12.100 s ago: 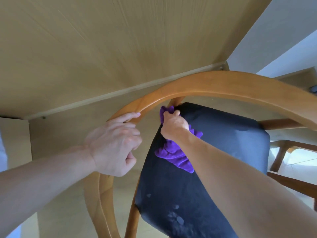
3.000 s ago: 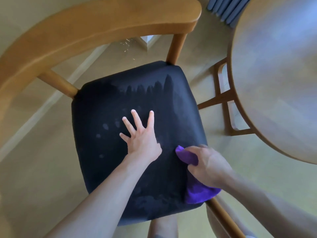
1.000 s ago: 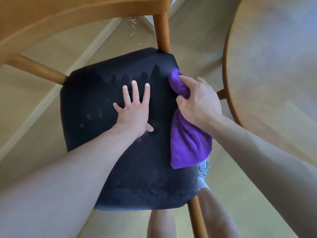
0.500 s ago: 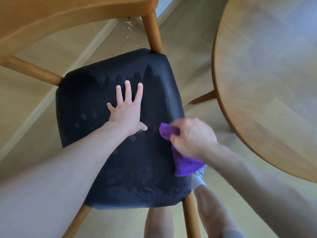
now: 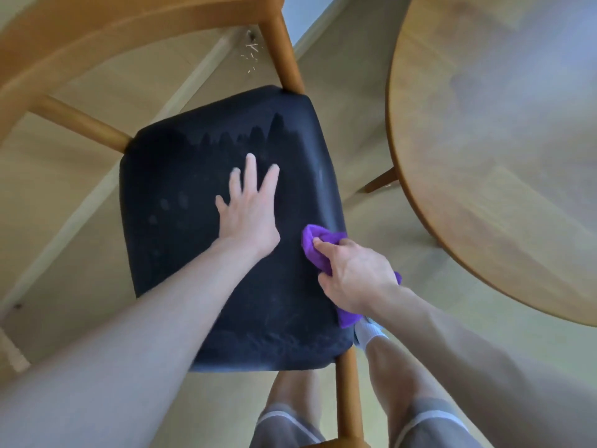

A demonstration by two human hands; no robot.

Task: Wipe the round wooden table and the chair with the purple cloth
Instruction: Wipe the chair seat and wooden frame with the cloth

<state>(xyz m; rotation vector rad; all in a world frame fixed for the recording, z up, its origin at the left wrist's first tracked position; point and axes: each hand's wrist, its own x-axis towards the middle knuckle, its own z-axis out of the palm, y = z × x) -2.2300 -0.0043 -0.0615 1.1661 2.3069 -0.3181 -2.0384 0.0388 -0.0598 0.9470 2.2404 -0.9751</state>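
The chair has a black padded seat (image 5: 181, 253) and a curved wooden backrest (image 5: 97, 37) at the top left. My left hand (image 5: 247, 211) lies flat on the middle of the seat, fingers spread, holding nothing. My right hand (image 5: 353, 276) grips the bunched purple cloth (image 5: 318, 245) and presses it on the seat near its right edge. Part of the cloth hangs below the hand, off the seat's side. The round wooden table (image 5: 504, 150) fills the right of the view.
Light wooden floor (image 5: 371, 130) shows between chair and table. A table leg strut (image 5: 379, 182) sticks out under the tabletop. My legs and a white sock (image 5: 368, 334) stand at the seat's front right corner, beside the chair's front leg (image 5: 347, 399).
Over the last second my right hand dragged the cloth down the seat's right side from the far corner toward me. My left hand stayed flat on the seat.
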